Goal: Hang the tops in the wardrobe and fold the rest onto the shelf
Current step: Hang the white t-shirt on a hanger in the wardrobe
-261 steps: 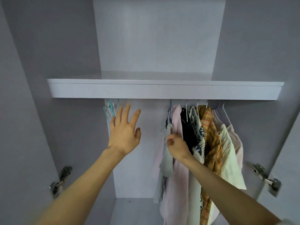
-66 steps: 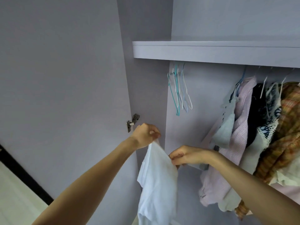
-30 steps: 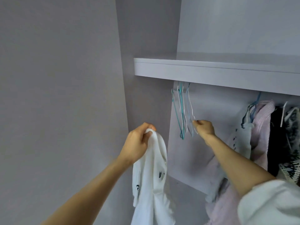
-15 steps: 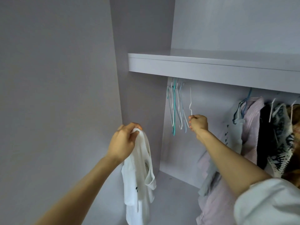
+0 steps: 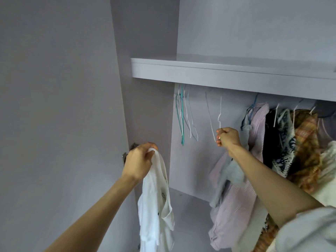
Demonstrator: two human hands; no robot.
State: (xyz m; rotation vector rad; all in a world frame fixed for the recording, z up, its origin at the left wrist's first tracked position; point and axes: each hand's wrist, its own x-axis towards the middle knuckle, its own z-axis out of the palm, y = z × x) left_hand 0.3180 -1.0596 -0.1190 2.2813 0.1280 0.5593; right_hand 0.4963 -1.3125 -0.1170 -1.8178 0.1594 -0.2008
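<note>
White cotton hangs from your left hand (image 5: 139, 163): the white top (image 5: 156, 202) is bunched at its upper edge between your curled fingers and thumb, drooping in front of the wardrobe's left side panel (image 5: 145, 115). Your right hand (image 5: 228, 137) pinches a white wire hanger (image 5: 219, 119), its hook pointing up below the shelf (image 5: 218, 73). Teal and white empty hangers (image 5: 183, 117) dangle to its left; a pink striped shirt (image 5: 254, 142), a dark garment and a plaid shirt (image 5: 305, 142) hang on the right.
</note>
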